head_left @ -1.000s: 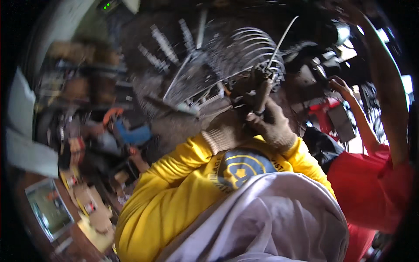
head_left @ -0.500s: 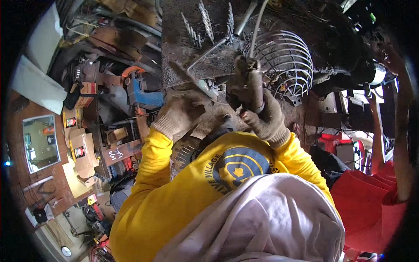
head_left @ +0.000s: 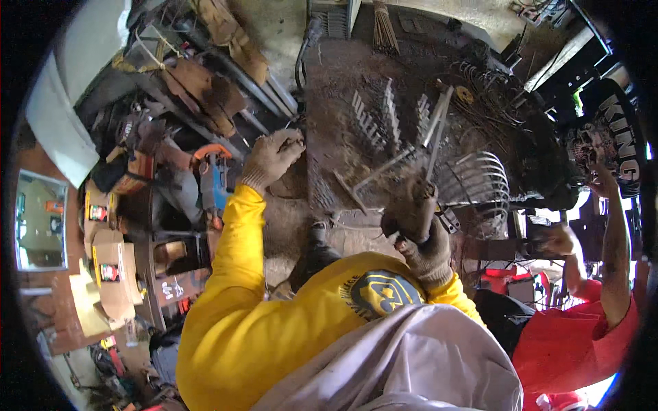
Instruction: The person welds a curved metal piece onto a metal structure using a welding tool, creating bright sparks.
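My right hand (head_left: 433, 257), in a knitted work glove, is wrapped around the brown handle of a welding electrode holder (head_left: 418, 209). From the holder's top a thin pale rod (head_left: 437, 147) sticks out over the dark metal worktable (head_left: 336, 75). My left hand (head_left: 275, 159), gloved too, is raised by the table's left edge with its fingers curled together. What its fingertips hold, if anything, is too small to make out. Ahead of the holder lie a joined metal bar (head_left: 384, 169) and several short twisted metal pieces (head_left: 391, 113) in rows.
A curved wire cage (head_left: 480, 181) sits at the table's right edge. Beyond it, a person in a red shirt (head_left: 576, 335) reaches forward; another in a black printed shirt (head_left: 610, 130) is farther off. A blue-and-orange power tool (head_left: 214, 178) and open cartons (head_left: 113, 274) are at left.
My view has tilted up, showing more of the table. The left hand has risen away from the holder to the table's left edge. My right hand still grips the electrode holder, now lower in view.
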### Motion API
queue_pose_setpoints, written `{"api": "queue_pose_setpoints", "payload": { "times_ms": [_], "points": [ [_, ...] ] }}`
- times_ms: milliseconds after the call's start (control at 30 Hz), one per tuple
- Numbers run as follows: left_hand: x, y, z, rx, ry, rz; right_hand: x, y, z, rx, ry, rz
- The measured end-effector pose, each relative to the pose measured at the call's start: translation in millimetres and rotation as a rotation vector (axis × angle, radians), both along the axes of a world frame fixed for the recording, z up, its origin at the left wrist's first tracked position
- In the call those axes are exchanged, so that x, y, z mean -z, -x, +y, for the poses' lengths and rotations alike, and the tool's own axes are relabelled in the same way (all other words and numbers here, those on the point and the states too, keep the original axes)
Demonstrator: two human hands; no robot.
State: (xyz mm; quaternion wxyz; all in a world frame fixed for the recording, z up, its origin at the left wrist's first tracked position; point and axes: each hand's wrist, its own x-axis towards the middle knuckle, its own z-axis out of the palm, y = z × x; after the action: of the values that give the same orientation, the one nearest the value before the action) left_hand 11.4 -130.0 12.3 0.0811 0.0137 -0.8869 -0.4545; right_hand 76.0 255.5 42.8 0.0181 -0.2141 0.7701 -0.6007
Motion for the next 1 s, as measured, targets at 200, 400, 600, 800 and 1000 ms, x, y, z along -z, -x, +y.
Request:
{"api": "queue_pose_setpoints", "payload": {
  "times_ms": [200, 400, 600, 800, 1000],
  "points": [
    [41.9, 100.4, -79.0, 0.053, -0.447, -0.001, 13.2, -5.6, -81.8, -0.025, 0.353, -0.056],
    [60.9, 148.7, -87.7, 0.110, 0.062, 0.045, 4.9, -30.6, -92.2, 0.455, -0.255, -0.182],
    [61.6, 145.2, -48.0, 0.080, 0.107, 0.183, -4.5, -18.9, -108.5, 0.438, -0.184, -0.173],
    [52.9, 134.4, -35.1, 0.109, 0.343, -0.024, -25.7, 16.9, -133.7, 0.295, 0.383, -0.361],
    [66.6, 128.2, -42.7, 0.120, 0.367, 0.072, -52.6, 71.4, -137.4, 0.351, 0.207, -0.263]
  ]
}}
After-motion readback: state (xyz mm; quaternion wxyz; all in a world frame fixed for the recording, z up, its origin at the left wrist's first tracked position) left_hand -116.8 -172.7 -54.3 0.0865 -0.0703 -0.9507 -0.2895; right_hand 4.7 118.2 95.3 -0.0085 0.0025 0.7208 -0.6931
